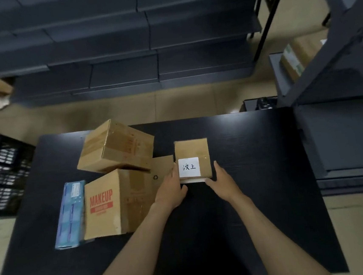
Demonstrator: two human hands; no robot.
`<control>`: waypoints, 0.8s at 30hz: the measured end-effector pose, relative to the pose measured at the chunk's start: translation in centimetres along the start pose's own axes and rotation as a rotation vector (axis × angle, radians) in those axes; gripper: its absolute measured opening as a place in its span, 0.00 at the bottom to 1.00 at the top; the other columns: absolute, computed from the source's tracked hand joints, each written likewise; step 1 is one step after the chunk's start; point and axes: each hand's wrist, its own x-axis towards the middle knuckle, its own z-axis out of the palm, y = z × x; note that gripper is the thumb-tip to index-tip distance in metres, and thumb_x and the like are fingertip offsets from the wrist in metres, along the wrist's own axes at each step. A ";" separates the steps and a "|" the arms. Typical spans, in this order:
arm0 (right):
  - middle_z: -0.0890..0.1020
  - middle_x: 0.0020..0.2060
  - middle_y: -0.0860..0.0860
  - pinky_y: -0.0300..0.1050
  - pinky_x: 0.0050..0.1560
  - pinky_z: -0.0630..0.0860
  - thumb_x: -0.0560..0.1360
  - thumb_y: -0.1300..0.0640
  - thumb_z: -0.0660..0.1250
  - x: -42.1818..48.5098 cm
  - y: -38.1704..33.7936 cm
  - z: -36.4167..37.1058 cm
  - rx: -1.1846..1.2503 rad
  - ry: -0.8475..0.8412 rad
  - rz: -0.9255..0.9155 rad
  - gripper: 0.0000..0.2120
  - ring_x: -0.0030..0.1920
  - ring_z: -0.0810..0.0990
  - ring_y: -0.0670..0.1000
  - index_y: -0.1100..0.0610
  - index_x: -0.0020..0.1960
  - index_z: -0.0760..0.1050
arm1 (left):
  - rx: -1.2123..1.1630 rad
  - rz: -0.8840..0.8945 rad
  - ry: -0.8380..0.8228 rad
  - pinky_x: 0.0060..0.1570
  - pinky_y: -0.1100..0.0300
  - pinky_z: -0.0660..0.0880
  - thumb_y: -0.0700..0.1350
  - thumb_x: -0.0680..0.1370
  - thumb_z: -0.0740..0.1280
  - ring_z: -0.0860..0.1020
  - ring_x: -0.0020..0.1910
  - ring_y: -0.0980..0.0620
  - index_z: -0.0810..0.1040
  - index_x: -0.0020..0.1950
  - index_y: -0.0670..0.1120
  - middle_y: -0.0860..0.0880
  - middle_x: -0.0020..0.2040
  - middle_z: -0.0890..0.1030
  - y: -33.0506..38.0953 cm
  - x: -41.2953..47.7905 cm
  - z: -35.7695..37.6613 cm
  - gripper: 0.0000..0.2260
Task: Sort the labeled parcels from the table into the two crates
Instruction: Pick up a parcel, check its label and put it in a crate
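Head view: left hand (171, 189) and right hand (223, 181) grip the small labeled parcel (191, 150) by its near corners, one per side. Parcel mid-table (259, 174), long axis pointing away. One visible black crate (2, 172) lies far left, left hand nearer.
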 end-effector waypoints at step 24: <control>0.83 0.61 0.44 0.51 0.61 0.82 0.74 0.54 0.78 -10.5 -1.3 2.2 0.590 0.364 -0.126 0.29 0.61 0.82 0.44 0.49 0.73 0.75 | -0.587 0.083 0.165 0.78 0.54 0.64 0.43 0.83 0.68 0.64 0.75 0.62 0.60 0.84 0.53 0.58 0.77 0.67 1.1 -10.9 -1.5 0.31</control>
